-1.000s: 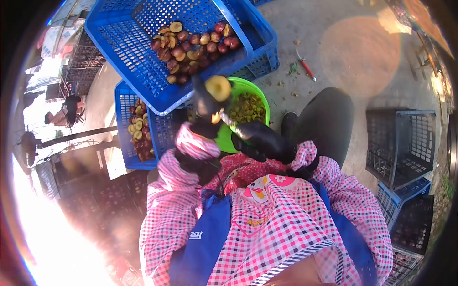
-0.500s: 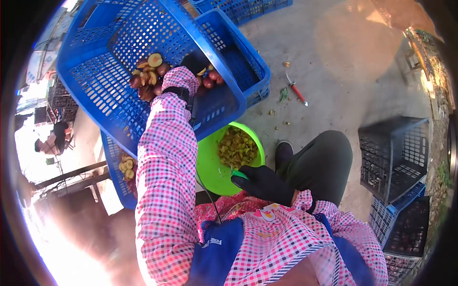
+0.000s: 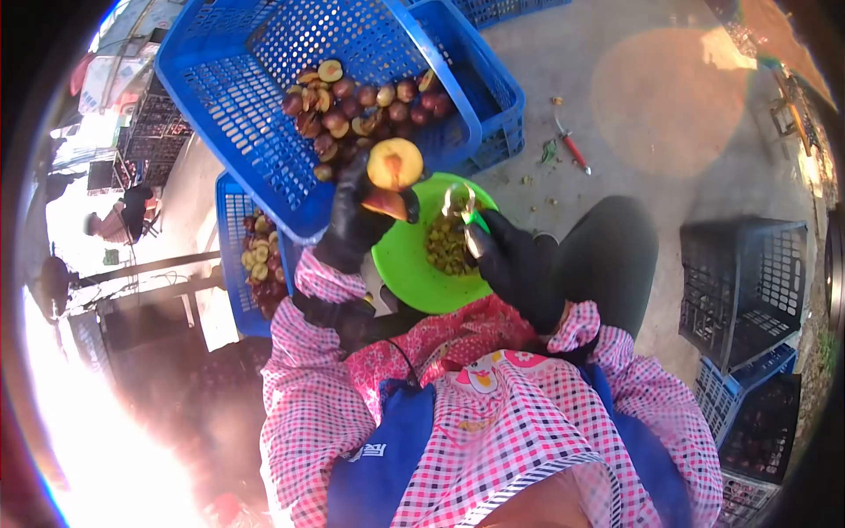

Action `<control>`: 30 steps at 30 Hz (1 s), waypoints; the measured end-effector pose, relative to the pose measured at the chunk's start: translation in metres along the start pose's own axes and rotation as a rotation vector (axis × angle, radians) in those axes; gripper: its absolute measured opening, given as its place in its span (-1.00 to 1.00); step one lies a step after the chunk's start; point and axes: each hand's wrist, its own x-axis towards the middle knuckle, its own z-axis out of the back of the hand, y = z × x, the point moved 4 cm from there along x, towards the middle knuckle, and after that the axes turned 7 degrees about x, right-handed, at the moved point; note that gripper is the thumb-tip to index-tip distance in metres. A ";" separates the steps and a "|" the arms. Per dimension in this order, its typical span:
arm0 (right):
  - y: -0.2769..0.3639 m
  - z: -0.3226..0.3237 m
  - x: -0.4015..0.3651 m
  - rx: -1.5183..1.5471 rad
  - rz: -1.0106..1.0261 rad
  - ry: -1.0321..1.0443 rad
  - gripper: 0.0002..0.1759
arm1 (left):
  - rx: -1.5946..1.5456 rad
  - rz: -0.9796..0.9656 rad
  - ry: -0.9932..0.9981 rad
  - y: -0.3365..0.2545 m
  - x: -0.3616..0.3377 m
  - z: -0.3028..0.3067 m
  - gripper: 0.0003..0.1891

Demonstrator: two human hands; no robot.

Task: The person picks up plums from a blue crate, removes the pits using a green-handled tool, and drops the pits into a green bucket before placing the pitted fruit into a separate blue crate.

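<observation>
My left hand (image 3: 354, 216), in a black glove, is closed on a halved plum (image 3: 395, 164) whose yellow cut face has a reddish centre. A second red-orange piece of fruit (image 3: 384, 203) is between the same fingers. Gripped in my black-gloved right hand (image 3: 519, 264) is a small green-handled pitting tool (image 3: 473, 218) with a curved metal end, pointing up toward the fruit. Below both hands sits a bright green basin (image 3: 400, 273) with yellow-brown pits or scraps (image 3: 451, 246) in it. Red-skinned plums (image 3: 352, 110), some halved, lie in the tilted blue crate (image 3: 211, 110).
Another blue crate (image 3: 231, 207) at left holds cut fruit halves (image 3: 260, 258). Red-handled shears (image 3: 576, 152) lie on the concrete floor at right. Black crates (image 3: 744, 290) are stacked at far right. A person (image 3: 123, 220) sits in the left background.
My left hand has come out of the crate toward me, bringing fruit over the basin's edge. My right hand has raised the pitting tool toward it. The camera view has shifted slightly.
</observation>
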 end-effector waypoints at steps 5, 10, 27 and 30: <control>0.007 -0.003 -0.013 -0.225 0.025 0.148 -0.55 | 0.202 0.053 -0.048 0.045 -0.059 -0.027 -0.34; -0.016 -0.011 -0.015 -0.229 0.030 0.210 -0.46 | 0.399 0.026 -0.032 0.051 -0.079 -0.024 -0.36; -0.026 -0.006 -0.010 -0.193 0.063 0.218 -0.44 | 0.502 -0.044 -0.180 0.054 -0.060 -0.041 -0.34; -0.041 -0.007 -0.006 -0.060 0.079 0.304 -0.42 | 0.545 -0.003 -0.119 0.059 -0.056 -0.032 -0.33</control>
